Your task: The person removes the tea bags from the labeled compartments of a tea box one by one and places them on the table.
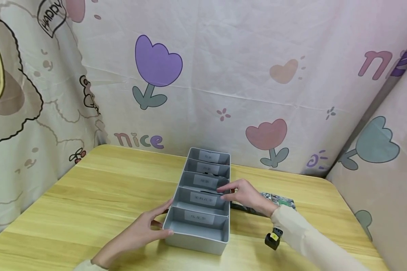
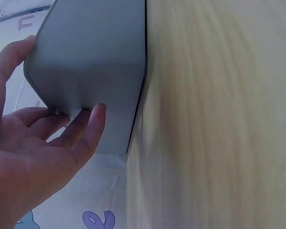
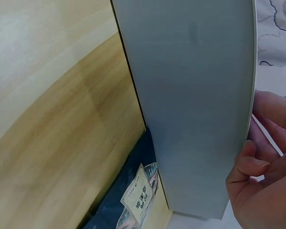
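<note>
A long grey divided box (image 1: 210,241) stands on the table, its compartments in one row with white labels (image 1: 204,181) on the inner walls. My left hand (image 1: 144,226) holds its near left corner, thumb at the front rim and fingers against the left side. In the left wrist view, those fingers (image 2: 97,121) touch the grey wall. My right hand (image 1: 242,194) reaches over the right rim at the middle compartment. A thin dark edge (image 1: 208,192) shows there between its thumb and forefinger; I cannot tell whether they pinch it.
Dark printed pouches (image 1: 285,201) lie on the table right of the box, partly under my right forearm; one bears a pale label (image 3: 137,198). Dark items (image 1: 215,174) show in a farther compartment. A printed curtain (image 1: 203,94) hangs behind the wooden table (image 1: 122,180).
</note>
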Demonstrator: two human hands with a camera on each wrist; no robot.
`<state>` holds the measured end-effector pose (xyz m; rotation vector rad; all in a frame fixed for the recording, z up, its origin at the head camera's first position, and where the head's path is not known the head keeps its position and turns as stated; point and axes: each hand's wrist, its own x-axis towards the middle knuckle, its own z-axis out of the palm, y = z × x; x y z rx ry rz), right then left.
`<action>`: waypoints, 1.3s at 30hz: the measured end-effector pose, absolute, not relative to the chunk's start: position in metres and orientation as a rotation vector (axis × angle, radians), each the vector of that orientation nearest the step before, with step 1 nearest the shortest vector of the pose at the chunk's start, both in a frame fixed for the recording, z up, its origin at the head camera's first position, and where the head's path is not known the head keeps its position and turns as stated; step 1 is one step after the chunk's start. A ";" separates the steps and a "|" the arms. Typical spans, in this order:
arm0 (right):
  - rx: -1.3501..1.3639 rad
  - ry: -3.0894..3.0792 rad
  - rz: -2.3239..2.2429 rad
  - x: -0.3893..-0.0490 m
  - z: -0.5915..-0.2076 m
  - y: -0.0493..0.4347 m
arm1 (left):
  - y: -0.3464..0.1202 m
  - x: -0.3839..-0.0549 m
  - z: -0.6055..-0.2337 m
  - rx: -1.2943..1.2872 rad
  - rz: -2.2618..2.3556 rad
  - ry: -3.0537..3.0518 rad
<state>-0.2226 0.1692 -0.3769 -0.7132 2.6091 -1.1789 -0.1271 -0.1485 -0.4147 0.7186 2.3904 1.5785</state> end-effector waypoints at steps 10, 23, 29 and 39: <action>-0.753 2.595 -1.118 -0.225 -0.374 0.167 | -0.151 -0.126 -0.415 0.708 1.584 2.387; -0.826 2.620 -1.057 -0.224 -0.369 0.170 | -0.150 -0.126 -0.416 0.719 1.581 2.395; -0.843 2.625 -1.071 -0.222 -0.369 0.169 | -0.150 -0.126 -0.415 0.713 1.571 2.400; -0.865 2.636 -1.101 -0.224 -0.367 0.169 | -0.149 -0.127 -0.416 0.725 1.557 2.408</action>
